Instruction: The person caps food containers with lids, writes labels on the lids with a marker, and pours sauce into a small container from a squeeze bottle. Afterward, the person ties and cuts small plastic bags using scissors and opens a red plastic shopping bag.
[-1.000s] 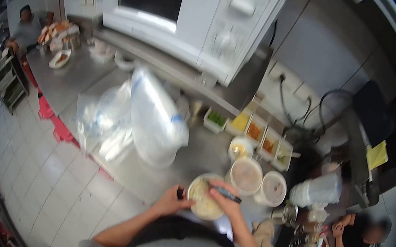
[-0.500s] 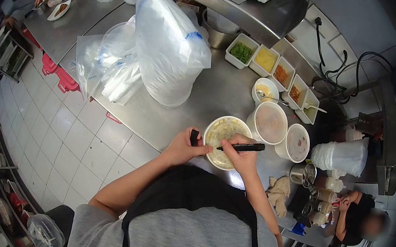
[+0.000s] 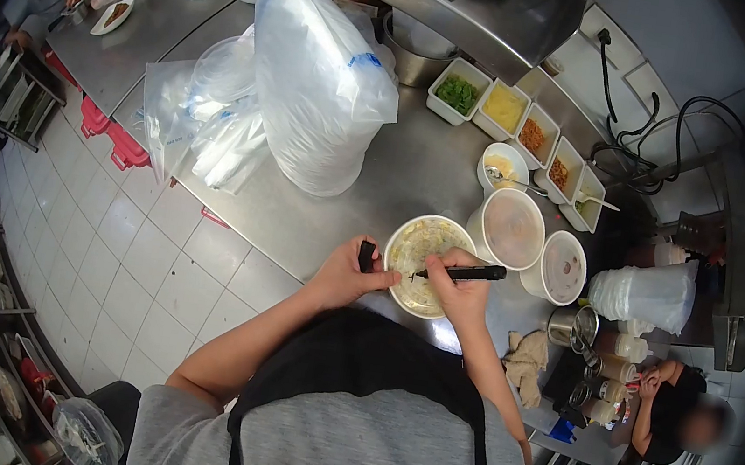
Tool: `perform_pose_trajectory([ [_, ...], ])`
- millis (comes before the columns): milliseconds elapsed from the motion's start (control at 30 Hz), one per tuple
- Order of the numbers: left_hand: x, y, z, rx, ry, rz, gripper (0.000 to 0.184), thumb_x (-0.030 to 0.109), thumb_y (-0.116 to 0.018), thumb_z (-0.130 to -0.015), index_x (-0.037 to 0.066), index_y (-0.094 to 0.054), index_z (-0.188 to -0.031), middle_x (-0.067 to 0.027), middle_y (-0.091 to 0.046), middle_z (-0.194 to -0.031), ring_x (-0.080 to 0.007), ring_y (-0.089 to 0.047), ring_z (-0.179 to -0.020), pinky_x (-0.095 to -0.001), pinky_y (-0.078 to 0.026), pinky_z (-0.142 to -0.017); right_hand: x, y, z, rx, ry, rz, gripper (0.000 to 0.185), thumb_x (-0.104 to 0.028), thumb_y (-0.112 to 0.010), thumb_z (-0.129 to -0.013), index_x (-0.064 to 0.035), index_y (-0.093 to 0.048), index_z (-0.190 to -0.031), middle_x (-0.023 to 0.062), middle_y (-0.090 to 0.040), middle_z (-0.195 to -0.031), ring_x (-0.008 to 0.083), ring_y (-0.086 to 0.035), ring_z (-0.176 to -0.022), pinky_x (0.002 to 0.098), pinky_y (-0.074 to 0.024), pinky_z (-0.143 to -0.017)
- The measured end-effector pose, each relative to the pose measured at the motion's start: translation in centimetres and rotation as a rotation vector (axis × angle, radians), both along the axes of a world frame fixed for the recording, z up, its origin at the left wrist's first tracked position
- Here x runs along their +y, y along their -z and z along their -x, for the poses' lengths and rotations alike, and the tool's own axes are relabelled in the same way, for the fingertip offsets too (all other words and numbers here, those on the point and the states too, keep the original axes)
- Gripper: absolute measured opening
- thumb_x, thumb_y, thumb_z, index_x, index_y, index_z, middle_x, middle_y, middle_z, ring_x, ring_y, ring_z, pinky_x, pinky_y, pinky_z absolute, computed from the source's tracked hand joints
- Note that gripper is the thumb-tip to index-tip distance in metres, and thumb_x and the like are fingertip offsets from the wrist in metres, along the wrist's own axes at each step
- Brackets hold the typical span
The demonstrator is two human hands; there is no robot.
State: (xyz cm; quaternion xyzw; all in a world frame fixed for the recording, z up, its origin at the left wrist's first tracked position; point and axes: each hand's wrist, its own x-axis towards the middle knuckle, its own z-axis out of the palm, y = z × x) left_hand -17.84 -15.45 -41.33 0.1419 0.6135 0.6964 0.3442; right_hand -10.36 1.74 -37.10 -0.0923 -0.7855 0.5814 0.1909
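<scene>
A round white tub (image 3: 429, 240) with a see-through lid stands on the steel counter in front of me, pale yellowish food showing beneath the lid. My right hand (image 3: 462, 291) is closed around a black marker (image 3: 478, 272), whose tip touches the lid near its middle. A short dark mark appears at the tip. My left hand (image 3: 349, 273) grips the black marker cap (image 3: 367, 254), and its thumb presses on the tub's left rim. Two more lidded tubs, one nearer (image 3: 511, 229) and one farther right (image 3: 562, 268), stand beside it.
A large clear bag (image 3: 315, 93) stands upright left of centre, beside flat plastic bags (image 3: 222, 142). White trays of toppings (image 3: 504, 109) line the back right, near a small bowl with a spoon (image 3: 502, 167). A cloth (image 3: 524, 365) lies right. Another person (image 3: 673, 413) is at far right.
My right hand and the marker have shifted slightly right on the lid, and a short dark mark shows at the tip. My left hand stays at the rim.
</scene>
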Motion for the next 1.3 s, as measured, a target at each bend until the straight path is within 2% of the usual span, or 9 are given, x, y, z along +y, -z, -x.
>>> perform_pose_trajectory([
  [567,0.0,0.1,0.1,0.021,0.024,0.045,0.037,0.017,-0.078,-0.071,0.009,-0.043,-0.079,0.003,-0.046,-0.071,-0.0046,-0.044,-0.064,-0.0199,-0.04,-0.058,0.2,-0.3,-0.2,-0.024,-0.035,-0.111,0.022,-0.004,-0.064,-0.077,-0.003,-0.052,-0.059,0.0,-0.049,-0.054,0.0065,-0.042,-0.048,0.024,-0.0317,-0.046],
  [667,-0.1,0.4,0.1,0.009,0.039,0.029,0.035,0.014,-0.076,-0.073,0.009,-0.042,-0.08,0.0022,-0.048,-0.071,-0.0049,-0.048,-0.065,-0.0203,-0.045,-0.059,-0.1,-0.5,-0.1,-0.007,-0.006,-0.098,0.025,-0.002,-0.064,-0.075,-0.0054,-0.048,-0.056,-0.0029,-0.045,-0.054,0.0054,-0.036,-0.047,0.0228,-0.0304,-0.045],
  [767,-0.1,-1.1,-0.2,-0.226,0.038,-0.006,0.034,0.015,-0.073,-0.076,0.007,-0.041,-0.084,-0.0001,-0.05,-0.071,-0.0097,-0.058,-0.066,-0.0241,-0.052,-0.059,0.7,0.0,-0.3,-0.014,0.107,0.285,0.022,-0.003,-0.061,-0.077,-0.0052,-0.05,-0.059,-0.0003,-0.05,-0.061,0.0067,-0.04,-0.048,0.0236,-0.0361,-0.046],
  [800,0.1,-1.8,-0.3,-0.332,0.037,-0.02,0.033,0.015,-0.071,-0.077,0.006,-0.04,-0.085,-0.001,-0.05,-0.071,-0.0119,-0.061,-0.065,-0.0258,-0.054,-0.058,1.3,-0.3,-0.2,0.03,0.175,0.598,0.013,-0.007,-0.06,-0.081,-0.0045,-0.054,-0.07,0.0022,-0.052,-0.067,0.0075,-0.046,-0.052,0.0259,-0.0422,-0.048],
  [867,-0.1,-2.0,-0.3,-0.38,0.042,-0.01,0.031,0.014,-0.068,-0.08,0.006,-0.038,-0.087,-0.0041,-0.054,-0.074,-0.018,-0.065,-0.066,-0.03,-0.057,-0.058,4.2,-0.2,-0.6,0.152,0.149,0.81,0.009,-0.012,-0.058,-0.086,-0.004,-0.058,-0.086,0.0041,-0.058,-0.075,0.0106,-0.053,-0.058,0.0275,-0.0455,-0.055],
  [967,0.2,-2.3,-0.4,-0.402,0.017,-0.011,0.028,0.013,-0.065,-0.082,0.007,-0.037,-0.087,-0.0077,-0.057,-0.076,-0.0224,-0.067,-0.064,-0.0317,-0.058,-0.056,5.4,-1.5,-0.9,0.224,0.357,0.378,0.015,-0.017,-0.054,-0.09,-0.0043,-0.058,-0.098,0.0061,-0.062,-0.083,0.015,-0.056,-0.063,0.029,-0.0476,-0.063],
  [1067,0.5,-2.2,0.1,-0.396,-0.034,-0.011,0.025,0.01,-0.062,-0.082,0.008,-0.038,-0.087,-0.0091,-0.059,-0.077,-0.0221,-0.066,-0.061,-0.0318,-0.057,-0.055,8.2,2.2,-3.3,0.04,0.341,-0.341,0.017,-0.017,-0.05,-0.092,-0.004,-0.058,-0.1,0.0067,-0.065,-0.089,0.02,-0.059,-0.07,0.0318,-0.0463,-0.073],
  [1100,0.6,-2.2,0.5,-0.385,-0.05,-0.013,0.024,0.01,-0.061,-0.082,0.009,-0.038,-0.086,-0.0086,-0.059,-0.077,-0.0213,-0.066,-0.06,-0.032,-0.058,-0.055,8.2,2.3,-3.8,0.075,0.331,-0.762,0.013,-0.013,-0.052,-0.09,-0.0046,-0.059,-0.097,0.0068,-0.064,-0.087,0.0229,-0.059,-0.077,0.0341,-0.0431,-0.079],
  [1300,3.0,-2.6,4.2,-0.294,-0.179,-0.031,0.02,0.012,-0.06,-0.083,0.009,-0.04,-0.084,-0.0097,-0.06,-0.079,-0.0215,-0.065,-0.062,-0.0325,-0.057,-0.059,6.3,2.8,-6.3,0.082,0.371,-0.697,0.009,-0.005,-0.06,-0.08,-0.0095,-0.061,-0.088,0.0049,-0.062,-0.082,0.0236,-0.051,-0.071,0.0344,-0.0386,-0.077],
])
